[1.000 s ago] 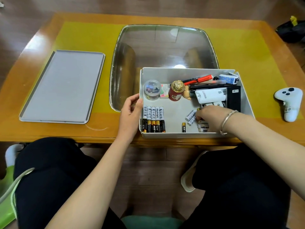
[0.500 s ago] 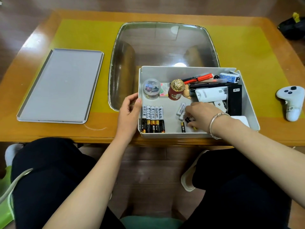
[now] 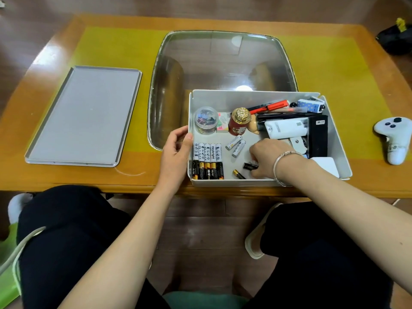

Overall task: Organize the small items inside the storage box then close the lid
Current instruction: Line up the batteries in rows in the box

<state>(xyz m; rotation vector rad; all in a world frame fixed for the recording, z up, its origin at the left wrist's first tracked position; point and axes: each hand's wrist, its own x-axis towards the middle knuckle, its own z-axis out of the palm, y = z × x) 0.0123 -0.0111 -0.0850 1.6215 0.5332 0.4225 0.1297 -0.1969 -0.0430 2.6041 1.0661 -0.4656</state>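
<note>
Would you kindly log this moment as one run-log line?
left hand: holds box wall | right hand: picking at loose batteries | row: lined up | lid: off, on table

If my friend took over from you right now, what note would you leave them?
Left hand grips the left wall of the storage box, steadying it. Right hand reaches inside, fingers curled by a small dark battery; I cannot tell if it grips it.
Done: a row of batteries lined up at the front left.
Left: three loose batteries lie near the middle, right side cluttered. The lid lies on the table, left of the box, not on.
</note>
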